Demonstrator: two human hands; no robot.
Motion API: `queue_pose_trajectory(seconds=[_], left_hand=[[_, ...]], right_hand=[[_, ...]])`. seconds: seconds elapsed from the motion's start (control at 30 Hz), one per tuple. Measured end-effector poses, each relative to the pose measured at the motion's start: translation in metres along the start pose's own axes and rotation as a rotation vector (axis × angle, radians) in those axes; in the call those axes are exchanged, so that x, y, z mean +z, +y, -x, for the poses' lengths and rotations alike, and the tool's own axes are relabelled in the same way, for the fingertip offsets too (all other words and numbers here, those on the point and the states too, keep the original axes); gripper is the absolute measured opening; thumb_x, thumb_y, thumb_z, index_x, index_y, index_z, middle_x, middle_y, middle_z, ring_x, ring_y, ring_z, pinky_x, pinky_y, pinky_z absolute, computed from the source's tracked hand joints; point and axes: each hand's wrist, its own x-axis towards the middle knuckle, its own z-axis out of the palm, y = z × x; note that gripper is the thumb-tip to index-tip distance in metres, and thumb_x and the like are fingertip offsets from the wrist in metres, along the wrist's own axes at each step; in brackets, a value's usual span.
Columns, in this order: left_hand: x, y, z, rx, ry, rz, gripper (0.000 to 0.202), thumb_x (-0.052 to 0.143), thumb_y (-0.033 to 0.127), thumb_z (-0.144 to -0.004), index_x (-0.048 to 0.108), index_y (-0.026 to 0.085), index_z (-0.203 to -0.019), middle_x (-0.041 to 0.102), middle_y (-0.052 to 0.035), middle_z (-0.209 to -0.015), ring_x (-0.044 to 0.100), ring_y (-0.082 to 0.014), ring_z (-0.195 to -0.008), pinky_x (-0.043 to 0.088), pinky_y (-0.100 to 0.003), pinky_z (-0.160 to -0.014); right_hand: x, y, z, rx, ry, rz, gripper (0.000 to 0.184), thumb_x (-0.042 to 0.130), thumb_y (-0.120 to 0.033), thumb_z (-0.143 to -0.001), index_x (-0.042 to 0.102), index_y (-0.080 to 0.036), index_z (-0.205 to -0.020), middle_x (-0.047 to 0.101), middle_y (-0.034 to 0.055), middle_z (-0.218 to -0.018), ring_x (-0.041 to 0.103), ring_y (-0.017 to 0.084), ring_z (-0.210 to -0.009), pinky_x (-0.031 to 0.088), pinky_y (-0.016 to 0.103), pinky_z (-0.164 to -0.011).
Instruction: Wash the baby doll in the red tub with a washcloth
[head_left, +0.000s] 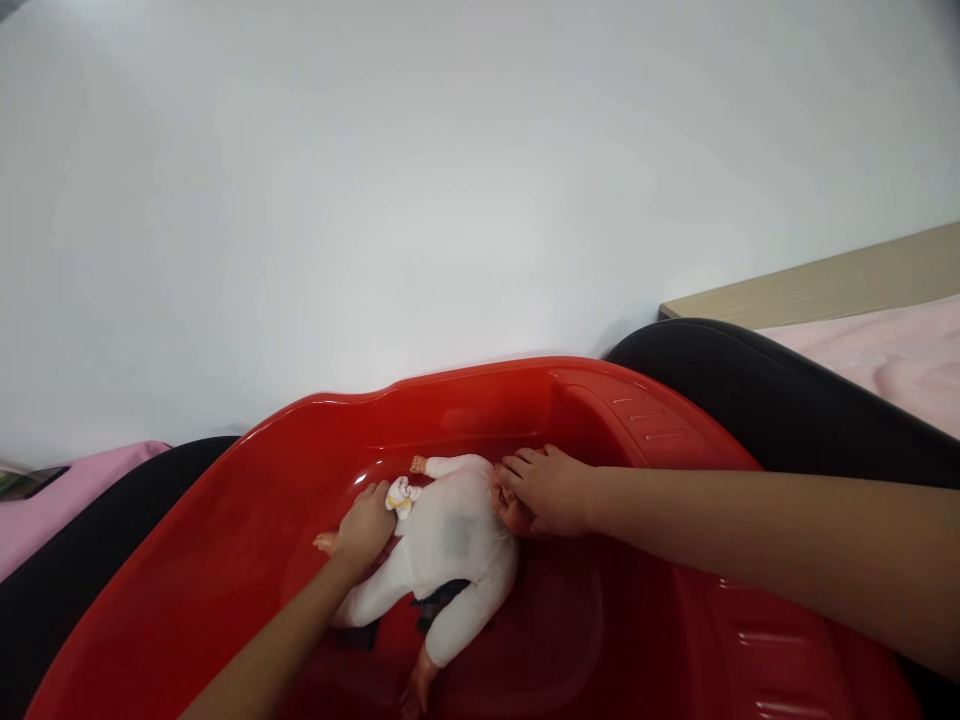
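A baby doll (pixel 459 525) with a white cloth body lies on its back inside a red plastic baby bath (pixel 262 480). Its head points right, its legs left, and a dark grey patch shows on its chest. My right hand (pixel 551 490) cups the doll's head, fingers curved over it and hiding most of it. In my left hand (pixel 367 525) is a crumpled white cloth (pixel 403 497) with yellow marks; the fingers are closed around it, over the doll's leg area. Something dark (pixel 442 600) lies partly hidden under the doll.
My black-clothed legs (pixel 720 380) flank the bath on both sides. A white wall (pixel 420 200) rises behind it. To the right are pink bedding (pixel 885 350) and a wooden board (pixel 817 280). Pink fabric (pixel 90 490) with a dark flat object (pixel 34 482) lies at left.
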Motion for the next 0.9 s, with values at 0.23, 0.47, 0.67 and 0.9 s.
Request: queue_pose_trajectory(seconds=[0.23, 0.47, 0.67, 0.9], left_hand=[[0.0066, -0.0065, -0.0032, 0.019, 0.007, -0.007, 0.022, 0.037, 0.017, -0.098, 0.058, 0.02, -0.105, 0.067, -0.0126, -0.116, 0.062, -0.0266, -0.113, 0.044, -0.035, -0.086], [0.0063, -0.0056, -0.0016, 0.014, 0.007, -0.009, 0.02, 0.04, 0.019, -0.097, 0.058, 0.02, -0.107, 0.067, -0.0113, -0.116, 0.063, -0.026, -0.108, 0.043, -0.034, -0.084], [0.0091, -0.0062, -0.0016, 0.004, -0.011, -0.011, 0.024, 0.04, 0.016, -0.098, 0.059, 0.019, -0.113, 0.066, -0.0126, -0.118, 0.062, -0.0265, -0.115, 0.043, -0.034, -0.09], [0.0075, -0.003, 0.0023, 0.005, -0.004, -0.019, 0.023, 0.037, 0.022, -0.102, 0.059, 0.02, -0.109, 0.066, -0.0115, -0.117, 0.063, -0.0261, -0.112, 0.042, -0.033, -0.087]], right_hand=[[0.0004, 0.0004, -0.0003, -0.001, -0.02, 0.008, 0.082, 0.069, -0.04, -0.085, 0.041, -0.01, -0.156, 0.051, 0.0227, -0.152, 0.053, 0.039, -0.132, 0.049, 0.058, -0.104], [-0.0013, -0.0005, 0.0002, 0.01, -0.028, 0.006, 0.081, 0.072, -0.037, -0.082, 0.044, -0.012, -0.154, 0.052, 0.0221, -0.151, 0.054, 0.038, -0.131, 0.05, 0.057, -0.103], [-0.0037, -0.0017, 0.0018, 0.006, -0.03, 0.008, 0.079, 0.069, -0.036, -0.084, 0.043, -0.011, -0.154, 0.053, 0.0222, -0.15, 0.054, 0.039, -0.129, 0.051, 0.057, -0.101], [-0.0041, -0.0019, 0.0019, 0.01, -0.028, 0.013, 0.078, 0.071, -0.036, -0.085, 0.043, -0.013, -0.154, 0.053, 0.0223, -0.149, 0.054, 0.039, -0.131, 0.051, 0.057, -0.102]])
